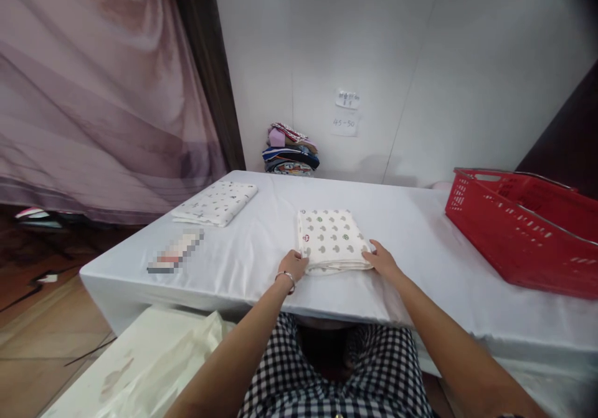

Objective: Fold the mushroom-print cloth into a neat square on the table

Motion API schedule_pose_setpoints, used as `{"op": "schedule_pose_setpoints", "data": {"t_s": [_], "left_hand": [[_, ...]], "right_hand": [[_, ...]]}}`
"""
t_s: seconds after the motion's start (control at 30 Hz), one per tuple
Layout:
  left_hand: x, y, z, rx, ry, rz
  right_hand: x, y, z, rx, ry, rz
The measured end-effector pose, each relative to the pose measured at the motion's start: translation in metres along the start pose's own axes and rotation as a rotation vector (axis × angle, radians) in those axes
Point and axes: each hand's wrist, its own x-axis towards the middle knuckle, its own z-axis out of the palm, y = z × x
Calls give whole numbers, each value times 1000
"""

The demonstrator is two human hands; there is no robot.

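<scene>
A folded white cloth with small green and red prints [331,237] lies near the front edge of the white-covered table [420,231]. My left hand [293,263], with a bracelet on the wrist, grips the cloth's near left corner. My right hand [382,258] grips its near right corner. Both hands have their fingers on the folded edge.
A second folded white printed cloth [215,202] lies at the table's back left, with a blurred flat object [175,253] nearer the left edge. A red plastic basket [523,231] stands on the right. A stack of coloured folded clothes [290,150] sits against the back wall.
</scene>
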Motion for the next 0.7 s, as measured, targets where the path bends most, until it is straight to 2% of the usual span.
{"op": "schedule_pose_setpoints", "data": {"t_s": [0.07,0.17,0.23,0.3,0.4,0.5,0.6,0.7], "left_hand": [[-1,-4,1,7,7,17],[0,-10,1,43,41,63],[-2,-12,2,70,67,93],[-4,-12,4,96,91,116],[-5,-12,4,96,99,138],[-1,-15,2,43,25,112],[8,-20,-2,0,-61,61],[23,-19,-6,-40,-67,61]], "right_hand": [[-5,-3,1,-157,77,-126],[-19,-20,12,-287,253,-487],[-29,-37,23,-283,256,-733],[-38,-54,35,-286,184,-885],[-46,-73,52,-367,57,-956],[-48,-77,66,-464,-34,-960],[-50,-72,74,-513,-48,-971],[-52,-66,78,-526,-3,-990]]}}
